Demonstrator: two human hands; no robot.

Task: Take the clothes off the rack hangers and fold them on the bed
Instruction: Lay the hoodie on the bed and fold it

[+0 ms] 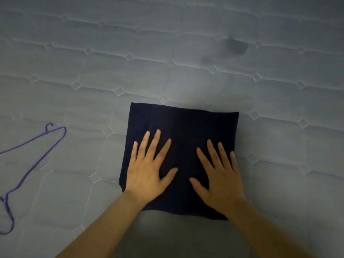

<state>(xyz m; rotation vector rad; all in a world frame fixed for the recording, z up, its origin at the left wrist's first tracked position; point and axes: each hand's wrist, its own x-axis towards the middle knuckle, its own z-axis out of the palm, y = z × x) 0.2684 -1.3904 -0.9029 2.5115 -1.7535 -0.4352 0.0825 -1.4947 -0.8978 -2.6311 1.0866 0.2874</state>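
A dark navy garment [186, 127] lies folded into a neat rectangle on the quilted grey mattress [167, 53]. My left hand [147, 168] rests flat on its left half, fingers spread and pointing away from me. On the right half my right hand [219, 174] lies the same way, palm down with fingers apart. Neither hand grips the cloth. A purple wire hanger [35, 161] with nothing on it lies on the mattress at the far left.
The mattress fills the whole view. A dark smudge [236, 46] marks its surface at the upper right. The clothes rack is out of sight.
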